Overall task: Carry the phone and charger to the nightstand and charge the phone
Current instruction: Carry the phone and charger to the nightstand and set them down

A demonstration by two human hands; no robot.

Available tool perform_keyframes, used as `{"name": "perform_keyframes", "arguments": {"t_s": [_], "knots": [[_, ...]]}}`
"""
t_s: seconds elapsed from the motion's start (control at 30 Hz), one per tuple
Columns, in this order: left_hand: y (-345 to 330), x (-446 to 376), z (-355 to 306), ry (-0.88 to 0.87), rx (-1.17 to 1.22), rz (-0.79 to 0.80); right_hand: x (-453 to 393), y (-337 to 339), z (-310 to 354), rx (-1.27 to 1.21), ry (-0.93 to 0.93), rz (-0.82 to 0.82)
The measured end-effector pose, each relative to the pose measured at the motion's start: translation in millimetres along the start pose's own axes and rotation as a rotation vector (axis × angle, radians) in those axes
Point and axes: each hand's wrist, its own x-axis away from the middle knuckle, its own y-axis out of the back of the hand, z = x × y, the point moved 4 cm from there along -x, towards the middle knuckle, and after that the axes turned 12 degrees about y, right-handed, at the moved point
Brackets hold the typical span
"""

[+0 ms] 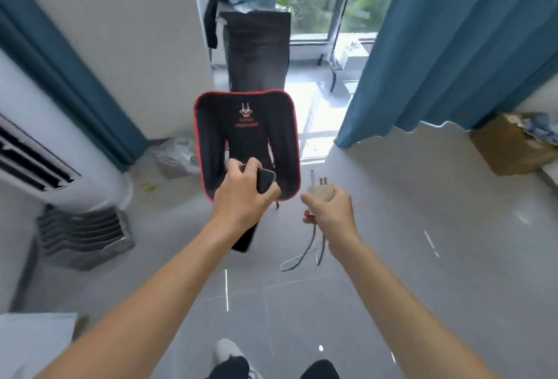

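My left hand point(241, 197) is closed around a dark phone point(265, 181), whose upper corner sticks out past my fingers and whose lower end point(246, 240) shows below my wrist. My right hand point(329, 212) grips a white charger plug point(321, 191) with its two metal prongs pointing up. The charger's grey cable point(302, 259) hangs in a loop beneath that hand. Both hands are held out in front of me above a grey tiled floor. No nightstand is in sight.
A black chair with red trim point(244, 125) stands just ahead. A white floor air conditioner point(45, 167) is at the left. Teal curtains point(437, 46) frame a balcony door. A cardboard box point(510, 149) sits at the right, a plastic bag point(176, 157) by the wall.
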Motion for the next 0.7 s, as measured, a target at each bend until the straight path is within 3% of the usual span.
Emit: {"name": "perform_keyframes", "arguments": {"t_s": [0.3,0.7], "knots": [[135,-56,203,0.485,0.054,-0.236,-10,-263,79,0.065,0.125,0.483],[240,-21,403,1.055,0.069,-0.566,76,-551,124,0.26,0.286,1.219]]}}
